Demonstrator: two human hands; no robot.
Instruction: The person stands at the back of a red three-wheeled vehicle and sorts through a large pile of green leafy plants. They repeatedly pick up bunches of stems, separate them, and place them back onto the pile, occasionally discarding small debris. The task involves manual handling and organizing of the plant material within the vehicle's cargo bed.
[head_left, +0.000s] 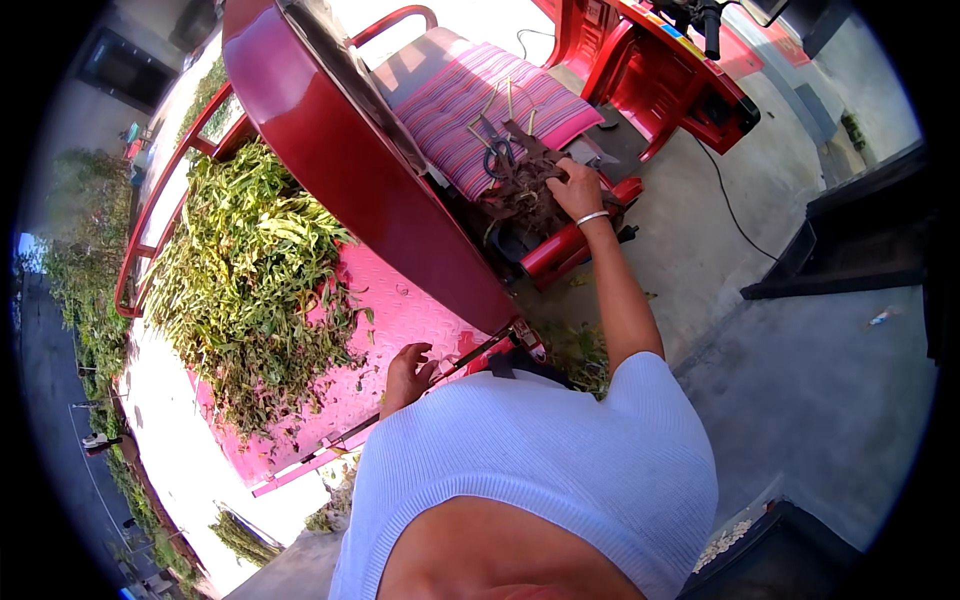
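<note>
Reaching forward to the seat of a red three-wheeled cargo vehicle, my right hand [575,190] is closed on a bunch of dark brown cloth strips [530,185]. The strips lie tangled over the near edge of a pink striped cushion [480,95]. Beside them on the cushion are dark-handled scissors [497,156] and a few thin pale green stalks [508,100]. My left hand [407,375] hangs by the side edge of the pink cargo bed [395,315], its fingers loosely curled and apart, with nothing visible in them.
A heap of green leafy plants [250,270] covers much of the bed. The red seat back [350,150] rises between bed and cushion. Red handlebar bodywork [650,75] stands ahead. A black cable [735,205] runs across the concrete floor [800,380] at right.
</note>
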